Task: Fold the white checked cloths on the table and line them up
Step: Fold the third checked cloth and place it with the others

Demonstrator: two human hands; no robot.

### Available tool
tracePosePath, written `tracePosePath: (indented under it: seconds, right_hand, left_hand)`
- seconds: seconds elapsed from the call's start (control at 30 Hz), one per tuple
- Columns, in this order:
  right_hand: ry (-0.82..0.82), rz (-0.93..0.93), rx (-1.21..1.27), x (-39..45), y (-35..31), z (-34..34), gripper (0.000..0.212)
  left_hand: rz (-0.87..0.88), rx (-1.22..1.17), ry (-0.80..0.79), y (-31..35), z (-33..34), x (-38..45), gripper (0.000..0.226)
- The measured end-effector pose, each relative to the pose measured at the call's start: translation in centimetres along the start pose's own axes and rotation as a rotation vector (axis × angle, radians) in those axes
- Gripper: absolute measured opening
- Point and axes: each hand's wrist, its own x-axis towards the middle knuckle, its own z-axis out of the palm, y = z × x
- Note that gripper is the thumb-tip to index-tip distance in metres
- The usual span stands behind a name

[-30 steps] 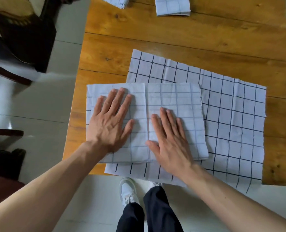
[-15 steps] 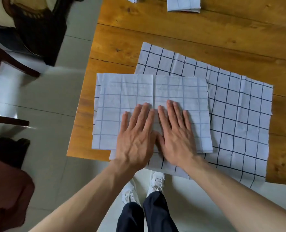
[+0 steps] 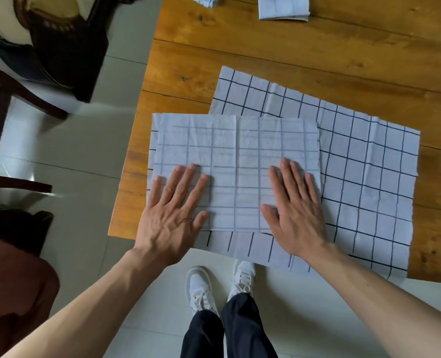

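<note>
Mid-fold: I've got left hand [image 3: 171, 215] and right hand [image 3: 295, 215] flat, fingers straight, pressing the half-folded checked cloth [image 3: 236, 151] at the wooden table [image 3: 266, 52] near-left corner, gripping nothing; next fold needs an edge pinched

No legible text, labels, brands, numbers or signs anywhere.

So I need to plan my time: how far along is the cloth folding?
Done: two small folded cloths lie at the table's far edge. In hand: the left hand and right hand press flat a partly folded cloth. Left: the unfolded cloth beneath it.
</note>
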Motion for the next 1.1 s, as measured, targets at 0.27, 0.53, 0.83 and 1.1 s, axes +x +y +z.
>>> tracePosePath:
  seconds: [0.27,0.53,0.83,1.1]
  right_hand:
    - [-0.001,-0.008,0.005,-0.4,1.1,-0.1,0.074]
    - [0.060,0.031,0.129,-0.4,-3.0,-0.8,0.072]
    - [-0.009,-0.199,0.082,-1.1,-5.6,0.8,0.074]
    - [-0.043,-0.195,-0.053,-2.5,-1.0,0.5,0.069]
  left_hand:
    - [0.022,0.051,-0.008,-2.2,0.0,-1.1,0.069]
    - [0.029,0.044,0.066,0.5,-1.5,-0.7,0.064]
    - [0.163,-0.066,0.039,2.6,0.1,0.0,0.066]
    - [0.204,0.059,0.018,0.4,0.0,-0.8,0.063]
